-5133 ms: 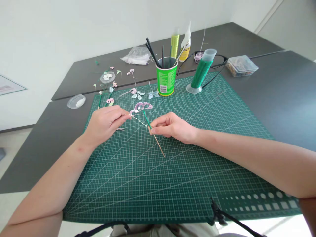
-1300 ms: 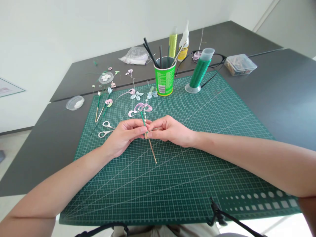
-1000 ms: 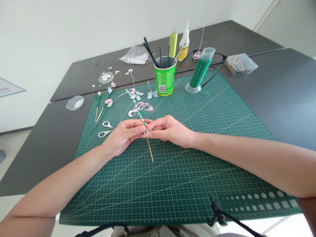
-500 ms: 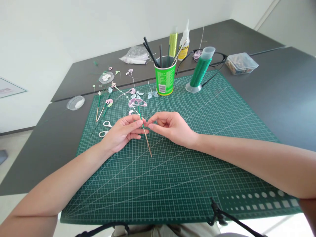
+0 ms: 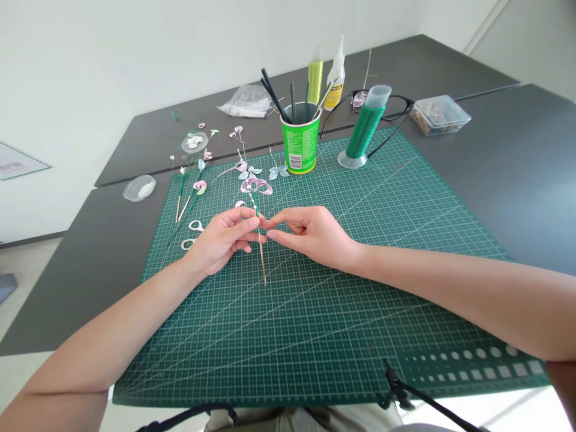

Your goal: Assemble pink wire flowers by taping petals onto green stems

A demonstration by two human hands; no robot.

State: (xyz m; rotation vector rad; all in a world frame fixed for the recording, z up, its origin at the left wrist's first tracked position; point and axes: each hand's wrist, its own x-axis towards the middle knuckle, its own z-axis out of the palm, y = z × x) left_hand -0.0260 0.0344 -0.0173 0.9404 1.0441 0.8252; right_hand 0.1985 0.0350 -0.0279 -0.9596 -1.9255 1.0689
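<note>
cup on mat | spool right of cup | glasses behind spool

Left hand and right hand bare, five-fingered; forearms bare to elbows. Beige, creased cloth over lap at near edge. Thin black straps, left one curved, right one with chunky black fitting.

Measured from the middle of one cutting mat: two hands and one purple-looped flower towards eleven; one scissors at nine; two round dishes at ten; one plastic bag at eleven; one green cup and one nozzled bottle at twelve; two thread spools between twelve and one; one lidded box at two.
</note>
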